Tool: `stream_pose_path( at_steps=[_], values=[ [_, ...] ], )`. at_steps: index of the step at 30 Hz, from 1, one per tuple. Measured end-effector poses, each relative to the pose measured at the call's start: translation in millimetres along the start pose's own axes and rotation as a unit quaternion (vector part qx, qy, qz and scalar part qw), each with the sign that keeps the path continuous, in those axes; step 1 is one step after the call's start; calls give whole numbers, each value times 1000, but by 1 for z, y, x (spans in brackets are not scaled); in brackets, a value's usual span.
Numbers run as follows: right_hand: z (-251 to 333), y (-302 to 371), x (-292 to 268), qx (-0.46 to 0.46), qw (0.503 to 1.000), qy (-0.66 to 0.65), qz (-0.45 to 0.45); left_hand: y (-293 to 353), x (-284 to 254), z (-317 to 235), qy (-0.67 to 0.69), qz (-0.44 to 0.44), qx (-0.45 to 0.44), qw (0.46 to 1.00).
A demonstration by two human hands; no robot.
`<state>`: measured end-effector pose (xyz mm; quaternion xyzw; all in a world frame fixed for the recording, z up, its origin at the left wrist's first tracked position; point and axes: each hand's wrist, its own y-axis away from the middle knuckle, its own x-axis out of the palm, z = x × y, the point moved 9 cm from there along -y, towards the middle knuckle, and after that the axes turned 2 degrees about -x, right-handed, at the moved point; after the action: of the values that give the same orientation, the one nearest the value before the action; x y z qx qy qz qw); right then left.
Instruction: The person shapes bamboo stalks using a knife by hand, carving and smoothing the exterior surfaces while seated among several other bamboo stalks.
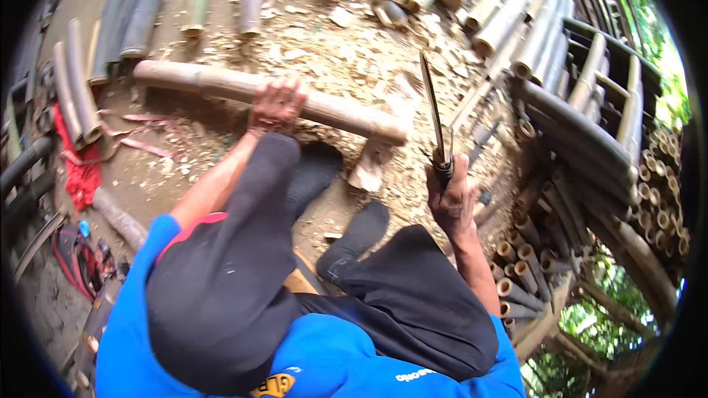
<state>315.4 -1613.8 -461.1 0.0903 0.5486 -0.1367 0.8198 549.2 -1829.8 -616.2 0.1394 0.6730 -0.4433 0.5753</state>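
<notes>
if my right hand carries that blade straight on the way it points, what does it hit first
Probably nothing close: the right hand holds the blade pointing up, past the bamboo pole end. Beyond lies chip-strewn ground, though depth is unclear.

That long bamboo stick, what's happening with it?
A person sitting on the ground holds the long pale bamboo pole steady with the left hand, gripping it from above. The right hand has a grip on a long dark-handled knife, blade raised and not touching the pole. Wood chips cover the ground, and cut bamboo pieces are stacked on the right.
</notes>
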Motion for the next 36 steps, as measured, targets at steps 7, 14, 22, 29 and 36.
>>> stream_pose_path(
  at_steps=[7, 14, 22, 29, 36],
  values=[
    [-90, 47, 54, 268, 955, -67, 109, -13, -45, -15, 235, 28, -59, 970],
    [-76, 88, 94, 352, 821, -437, -107, 118, 34, 77, 659, 107, -643, 376],
    [-76, 119, 134, 383, 712, -577, -116, 59, 56, 126, 761, -137, -594, 222],
    [-111, 137, 110, 402, 711, -550, -176, -186, -174, 132, 814, -177, -279, 478],
    [-114, 133, 118, 381, 726, -546, -171, -273, -261, 48, 603, -79, 4, 794]
  ],
)
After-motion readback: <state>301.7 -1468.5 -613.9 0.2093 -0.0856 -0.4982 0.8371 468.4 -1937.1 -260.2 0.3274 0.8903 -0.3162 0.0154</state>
